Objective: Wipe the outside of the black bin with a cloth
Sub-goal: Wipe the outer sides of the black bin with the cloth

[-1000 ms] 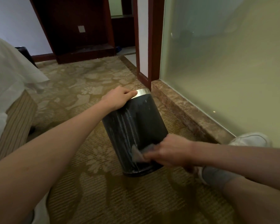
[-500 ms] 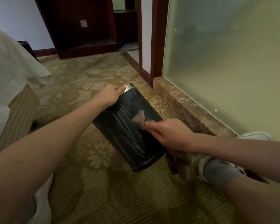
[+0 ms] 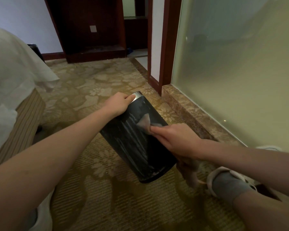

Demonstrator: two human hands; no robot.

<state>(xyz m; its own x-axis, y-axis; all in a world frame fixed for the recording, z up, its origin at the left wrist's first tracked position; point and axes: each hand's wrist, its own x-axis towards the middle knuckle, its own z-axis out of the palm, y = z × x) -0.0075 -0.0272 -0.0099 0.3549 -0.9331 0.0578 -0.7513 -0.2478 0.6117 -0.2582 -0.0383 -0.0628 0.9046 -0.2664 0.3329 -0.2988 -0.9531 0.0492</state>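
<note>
The black bin [image 3: 137, 144] stands tilted away from me on the patterned carpet, its base near me and its silver rim [image 3: 137, 95] at the far end. Pale wet streaks run down its side. My left hand [image 3: 118, 104] grips the rim. My right hand [image 3: 175, 139] holds a greyish cloth [image 3: 144, 122] pressed against the bin's upper side; more of the cloth hangs below my wrist [image 3: 190, 174].
A bed with a white sheet [image 3: 12, 84] stands at the left. A frosted glass wall [image 3: 240, 72] on a marble sill [image 3: 190, 114] runs along the right. My foot in a grey sock and white slipper [image 3: 227, 182] rests by the bin's base. Dark wooden furniture [image 3: 93, 30] stands behind.
The bin has tipped further away from me. My right hand has slid the cloth from near the base up to the upper part of the bin's side. My left hand keeps its grip.
</note>
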